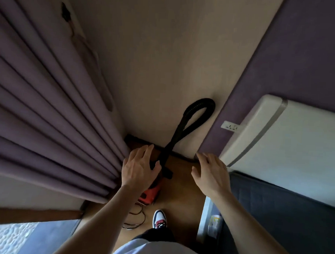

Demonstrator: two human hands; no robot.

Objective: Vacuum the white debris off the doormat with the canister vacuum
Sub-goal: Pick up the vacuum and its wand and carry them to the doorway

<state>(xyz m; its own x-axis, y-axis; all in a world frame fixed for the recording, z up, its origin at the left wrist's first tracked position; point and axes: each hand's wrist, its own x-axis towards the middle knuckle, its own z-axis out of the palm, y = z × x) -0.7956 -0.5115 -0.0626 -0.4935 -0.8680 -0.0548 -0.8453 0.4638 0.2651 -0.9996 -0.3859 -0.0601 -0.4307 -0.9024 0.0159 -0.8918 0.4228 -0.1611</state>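
Observation:
An orange canister vacuum (150, 192) stands on the wooden floor in a narrow corner, partly hidden under my left hand. Its black ribbed hose (189, 126) loops upward against the beige wall. My left hand (139, 168) reaches down over the vacuum's black top, fingers spread, near the hose base; whether it touches is unclear. My right hand (210, 174) hovers open to the right of the vacuum, holding nothing. No doormat or white debris shows in view.
Purple curtains (48, 112) hang close on the left. A white appliance (281, 143) and a dark mattress (285, 218) crowd the right. A wall socket (230, 126) sits on the purple wall. A thin cord (137, 217) lies by my shoe (159, 218).

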